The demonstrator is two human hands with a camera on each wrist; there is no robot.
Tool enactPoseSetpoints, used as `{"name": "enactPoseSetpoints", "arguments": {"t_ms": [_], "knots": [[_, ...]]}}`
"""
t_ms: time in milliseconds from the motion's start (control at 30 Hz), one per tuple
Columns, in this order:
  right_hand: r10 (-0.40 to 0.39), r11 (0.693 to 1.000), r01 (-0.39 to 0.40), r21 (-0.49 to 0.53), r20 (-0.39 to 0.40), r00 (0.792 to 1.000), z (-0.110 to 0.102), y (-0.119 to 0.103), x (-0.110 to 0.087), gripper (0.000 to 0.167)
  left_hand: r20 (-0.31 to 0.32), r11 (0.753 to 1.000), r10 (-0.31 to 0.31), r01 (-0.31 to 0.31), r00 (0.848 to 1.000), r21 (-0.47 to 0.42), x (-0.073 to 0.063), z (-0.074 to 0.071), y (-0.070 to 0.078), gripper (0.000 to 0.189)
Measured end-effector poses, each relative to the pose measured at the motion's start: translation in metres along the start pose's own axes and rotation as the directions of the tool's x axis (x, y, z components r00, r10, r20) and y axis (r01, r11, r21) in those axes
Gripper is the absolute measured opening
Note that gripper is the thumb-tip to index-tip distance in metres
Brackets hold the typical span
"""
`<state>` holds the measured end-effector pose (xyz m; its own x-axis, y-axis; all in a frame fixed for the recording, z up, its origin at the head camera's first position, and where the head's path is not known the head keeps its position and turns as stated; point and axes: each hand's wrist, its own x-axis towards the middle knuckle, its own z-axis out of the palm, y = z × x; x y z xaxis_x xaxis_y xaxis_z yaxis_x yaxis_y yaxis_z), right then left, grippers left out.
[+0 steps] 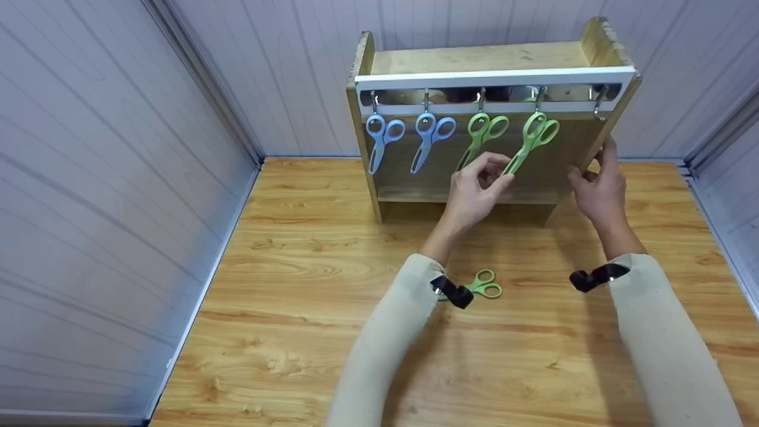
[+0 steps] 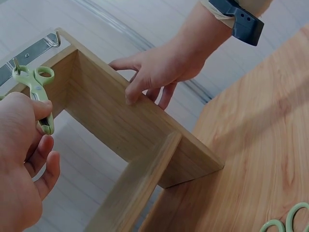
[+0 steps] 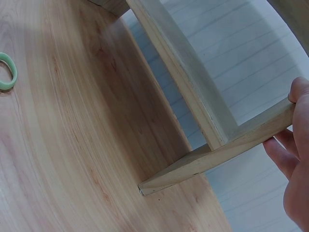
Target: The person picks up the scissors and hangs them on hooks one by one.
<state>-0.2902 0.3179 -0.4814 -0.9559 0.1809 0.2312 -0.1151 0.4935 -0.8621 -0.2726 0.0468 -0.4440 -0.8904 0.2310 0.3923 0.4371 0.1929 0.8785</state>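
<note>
My left hand [image 1: 472, 190] pinches the blade end of a pair of green scissors [image 1: 523, 153] between thumb and fingers. One finger ring of these scissors is over the fourth hook from the left on a wooden rack [image 1: 474, 56]. In the left wrist view the green scissors [image 2: 36, 89] point downward from that hook. My right hand [image 1: 602, 193] grips the rack's right side panel, thumb on the near edge and fingers behind. Two blue scissors [image 1: 385, 133] and another green pair [image 1: 483, 131] hang from the first three hooks.
The rightmost hook [image 1: 599, 110] bears nothing. Another pair of green scissors [image 1: 487, 289] lies on the wood-grain table [image 1: 284, 284], partly covered by my left cuff and its black wrist mount. White panel walls [image 1: 118, 178] stand behind and on both sides.
</note>
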Motion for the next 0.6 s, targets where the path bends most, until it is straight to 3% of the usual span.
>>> {"name": "enactPoseSetpoints", "arguments": {"t_ms": [600], "knots": [[0.013,1.000,-0.013,0.001,0.001,1.000,-0.0003,-0.0011,-0.0003,0.086,0.029,1.000,-0.010,0.010,1.000,0.003,-0.0028,-0.0010,-0.0061,0.027]]}}
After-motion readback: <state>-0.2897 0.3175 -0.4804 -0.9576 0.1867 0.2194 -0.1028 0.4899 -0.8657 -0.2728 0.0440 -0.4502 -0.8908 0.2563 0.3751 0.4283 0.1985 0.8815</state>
